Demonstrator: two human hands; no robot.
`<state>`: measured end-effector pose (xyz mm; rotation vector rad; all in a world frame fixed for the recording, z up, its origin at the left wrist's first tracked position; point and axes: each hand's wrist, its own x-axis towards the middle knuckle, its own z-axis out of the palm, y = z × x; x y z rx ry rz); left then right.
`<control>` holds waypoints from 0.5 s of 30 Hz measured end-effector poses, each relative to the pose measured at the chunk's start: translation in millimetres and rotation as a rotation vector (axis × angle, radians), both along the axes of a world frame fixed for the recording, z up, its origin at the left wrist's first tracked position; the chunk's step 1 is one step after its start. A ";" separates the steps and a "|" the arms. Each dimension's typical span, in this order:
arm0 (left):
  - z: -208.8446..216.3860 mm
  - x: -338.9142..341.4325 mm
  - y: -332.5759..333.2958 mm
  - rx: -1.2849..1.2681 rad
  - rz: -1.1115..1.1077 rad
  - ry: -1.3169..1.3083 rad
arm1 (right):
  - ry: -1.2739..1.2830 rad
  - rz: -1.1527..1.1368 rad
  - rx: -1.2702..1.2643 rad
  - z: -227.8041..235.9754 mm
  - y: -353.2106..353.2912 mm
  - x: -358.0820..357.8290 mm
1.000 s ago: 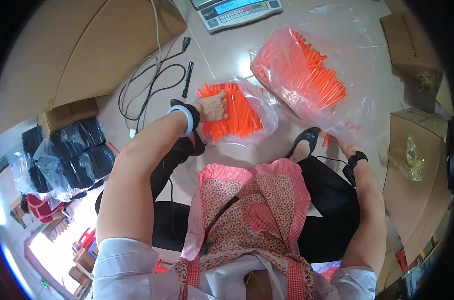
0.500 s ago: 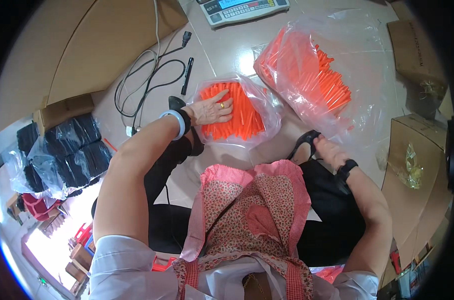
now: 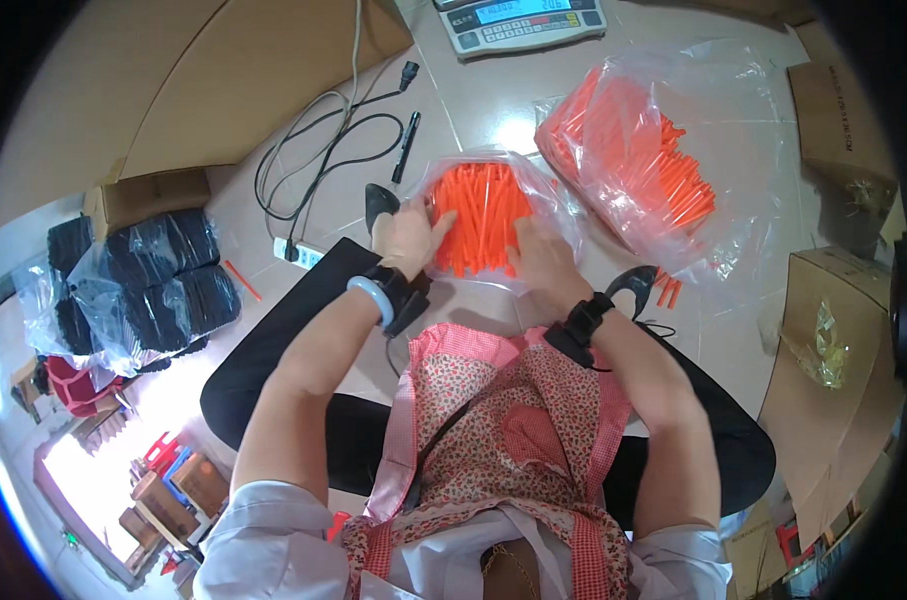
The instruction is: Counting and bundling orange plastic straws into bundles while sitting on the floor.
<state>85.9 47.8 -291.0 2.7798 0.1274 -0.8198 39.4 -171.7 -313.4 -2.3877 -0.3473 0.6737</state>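
Bright orange plastic tubes lie bundled in a clear plastic bag on the floor in front of me. At the bundle's left side my left hand is closed on the bag, with its thumb over the tubes. Opposite it, my right hand curls against the bundle's right side, fingertips at the tubes' edge. Parts of the fingers on both hands are hidden. Farther right sits a larger clear bag of similar orange tubes, with loose tube ends at its near edge.
A digital scale stands at the far side. Left lie a black pen, looped cables, a power strip and bagged black bundles. Cardboard boxes flank the right; a large carton fills the far left.
My left hand has gone from lying on top of the tubes to the bundle's left side. My right hand has come from beside my right shoe to its right side. The view has shifted slightly.
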 end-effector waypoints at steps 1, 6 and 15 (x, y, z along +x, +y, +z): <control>1.8 2.6 -15.3 -0.039 0.074 0.088 | -0.055 -0.123 -0.028 -5.6 -8.4 0.2; -53.5 -15.9 -17.4 -0.263 0.141 -0.056 | -0.317 -0.415 -0.093 -36.1 5.4 -8.5; -84.5 -23.6 -56.9 -0.268 0.453 -0.256 | -0.260 -0.471 -0.138 -70.4 34.5 -23.6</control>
